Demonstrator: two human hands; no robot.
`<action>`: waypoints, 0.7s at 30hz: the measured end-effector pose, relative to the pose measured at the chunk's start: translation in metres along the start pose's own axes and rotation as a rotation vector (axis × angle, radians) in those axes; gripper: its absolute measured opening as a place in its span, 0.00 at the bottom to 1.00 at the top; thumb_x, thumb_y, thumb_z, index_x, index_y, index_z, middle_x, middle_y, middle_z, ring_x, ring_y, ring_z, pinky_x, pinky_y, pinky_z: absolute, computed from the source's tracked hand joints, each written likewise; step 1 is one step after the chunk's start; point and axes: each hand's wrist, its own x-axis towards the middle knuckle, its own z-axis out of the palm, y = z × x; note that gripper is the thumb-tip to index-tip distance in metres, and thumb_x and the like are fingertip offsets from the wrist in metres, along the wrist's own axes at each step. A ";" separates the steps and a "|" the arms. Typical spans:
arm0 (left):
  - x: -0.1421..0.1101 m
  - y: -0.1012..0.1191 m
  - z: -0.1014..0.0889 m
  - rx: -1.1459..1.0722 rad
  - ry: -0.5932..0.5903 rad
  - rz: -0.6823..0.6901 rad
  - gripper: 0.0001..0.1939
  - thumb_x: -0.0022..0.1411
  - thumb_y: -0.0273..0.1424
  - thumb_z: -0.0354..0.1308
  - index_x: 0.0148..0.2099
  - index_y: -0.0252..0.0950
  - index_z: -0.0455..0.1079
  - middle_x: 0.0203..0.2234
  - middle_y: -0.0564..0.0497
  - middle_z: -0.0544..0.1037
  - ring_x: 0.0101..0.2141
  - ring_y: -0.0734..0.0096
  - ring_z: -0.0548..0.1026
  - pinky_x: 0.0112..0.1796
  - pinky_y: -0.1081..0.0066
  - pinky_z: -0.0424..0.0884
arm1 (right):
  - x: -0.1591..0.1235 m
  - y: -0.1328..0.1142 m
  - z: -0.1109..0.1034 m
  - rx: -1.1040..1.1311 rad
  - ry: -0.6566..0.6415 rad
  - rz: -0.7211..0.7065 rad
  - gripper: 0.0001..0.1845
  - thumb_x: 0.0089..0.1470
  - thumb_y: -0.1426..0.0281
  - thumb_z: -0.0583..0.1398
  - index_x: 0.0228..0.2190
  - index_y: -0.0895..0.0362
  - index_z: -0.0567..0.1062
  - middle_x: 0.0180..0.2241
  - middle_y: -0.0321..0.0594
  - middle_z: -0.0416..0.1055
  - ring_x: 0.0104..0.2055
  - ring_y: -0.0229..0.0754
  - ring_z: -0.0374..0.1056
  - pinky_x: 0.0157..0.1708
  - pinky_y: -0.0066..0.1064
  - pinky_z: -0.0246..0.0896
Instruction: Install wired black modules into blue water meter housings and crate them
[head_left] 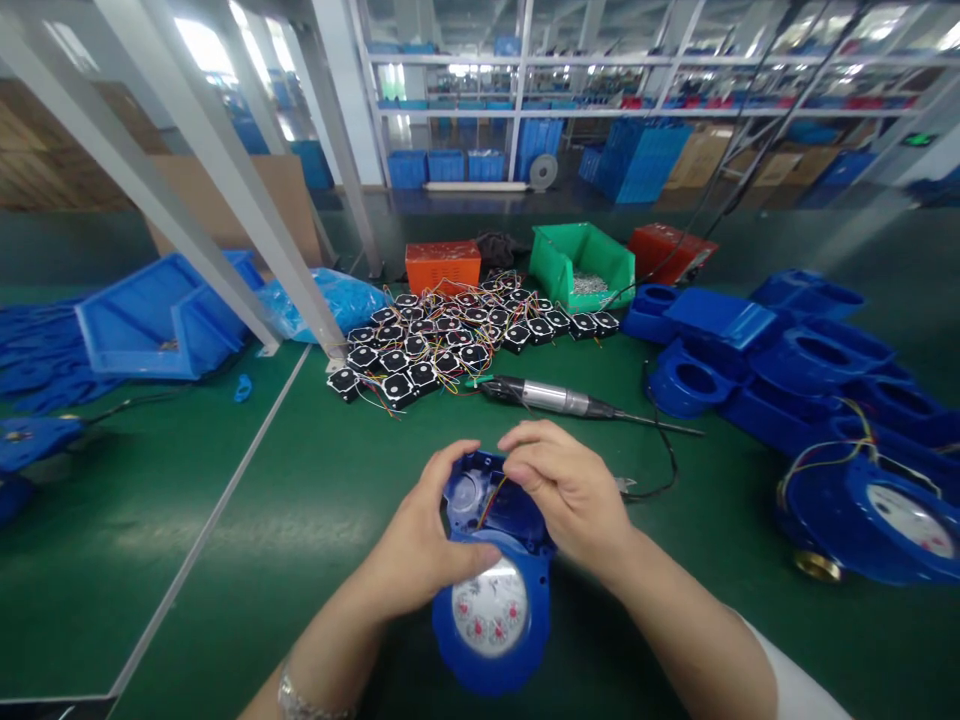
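A blue water meter [491, 672] with a round white dial and red pointers lies in front of me on the green table. My left hand [416, 545] grips it, thumb across the dial's upper edge and fingers around the open compartment at the far end. Thin coloured wires [491, 500] rise out of that compartment. My right hand [574, 490] is just above its right side, thumb and fingers pinched at the upper end of these wires. The fingers partly cover the wire tips.
Beyond the meter lies an electric screwdriver [555, 397]. Several black-and-white wired modules [424, 375] are heaped behind it, near a green bin [559, 255] of small metal parts. Blue housings [690, 380] and another wired meter [847, 520] occupy the right; a blue bin [135, 345] stands left.
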 end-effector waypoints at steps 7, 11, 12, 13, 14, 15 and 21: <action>0.001 -0.003 0.000 -0.188 -0.061 -0.114 0.41 0.42 0.23 0.62 0.56 0.42 0.46 0.43 0.46 0.68 0.40 0.59 0.70 0.41 0.64 0.67 | -0.047 0.032 -0.010 0.195 0.013 0.861 0.27 0.51 0.59 0.51 0.50 0.60 0.56 0.37 0.45 0.61 0.34 0.35 0.61 0.30 0.26 0.62; 0.002 -0.008 0.000 -0.154 -0.041 -0.072 0.41 0.40 0.22 0.62 0.55 0.42 0.48 0.45 0.48 0.67 0.43 0.58 0.68 0.44 0.61 0.64 | -0.071 0.037 0.001 0.781 -0.291 1.044 0.41 0.45 0.54 0.57 0.54 0.61 0.48 0.31 0.42 0.62 0.29 0.36 0.63 0.26 0.27 0.63; 0.003 -0.010 0.000 -0.149 -0.047 -0.061 0.41 0.40 0.22 0.63 0.55 0.42 0.49 0.45 0.48 0.66 0.44 0.58 0.68 0.45 0.60 0.63 | -0.075 0.036 0.004 0.889 -0.293 1.035 0.43 0.43 0.54 0.58 0.54 0.61 0.48 0.30 0.42 0.63 0.29 0.36 0.64 0.27 0.27 0.63; 0.003 -0.010 0.000 -0.151 -0.058 -0.053 0.41 0.40 0.24 0.63 0.55 0.42 0.49 0.46 0.48 0.66 0.44 0.57 0.67 0.45 0.60 0.63 | -0.077 0.036 0.006 0.977 -0.278 1.022 0.44 0.42 0.55 0.60 0.54 0.61 0.48 0.30 0.43 0.63 0.29 0.36 0.64 0.27 0.26 0.63; 0.004 -0.011 -0.001 -0.158 -0.069 -0.048 0.41 0.40 0.25 0.64 0.55 0.42 0.49 0.46 0.48 0.66 0.44 0.57 0.67 0.46 0.60 0.63 | -0.078 0.036 0.008 1.046 -0.253 1.013 0.43 0.42 0.57 0.61 0.54 0.61 0.49 0.31 0.43 0.64 0.29 0.36 0.64 0.28 0.25 0.63; 0.005 -0.012 -0.001 -0.165 -0.080 -0.046 0.41 0.40 0.26 0.64 0.55 0.43 0.49 0.46 0.48 0.66 0.44 0.58 0.68 0.45 0.60 0.63 | -0.079 0.037 0.010 1.107 -0.222 1.006 0.42 0.42 0.59 0.62 0.54 0.59 0.50 0.33 0.44 0.64 0.30 0.35 0.64 0.29 0.24 0.62; 0.006 -0.013 -0.004 -0.105 -0.134 -0.076 0.41 0.40 0.28 0.64 0.55 0.44 0.48 0.44 0.49 0.67 0.42 0.59 0.68 0.44 0.60 0.64 | -0.080 0.041 0.014 1.342 -0.162 0.971 0.36 0.44 0.73 0.61 0.53 0.53 0.53 0.40 0.43 0.62 0.32 0.31 0.64 0.35 0.25 0.62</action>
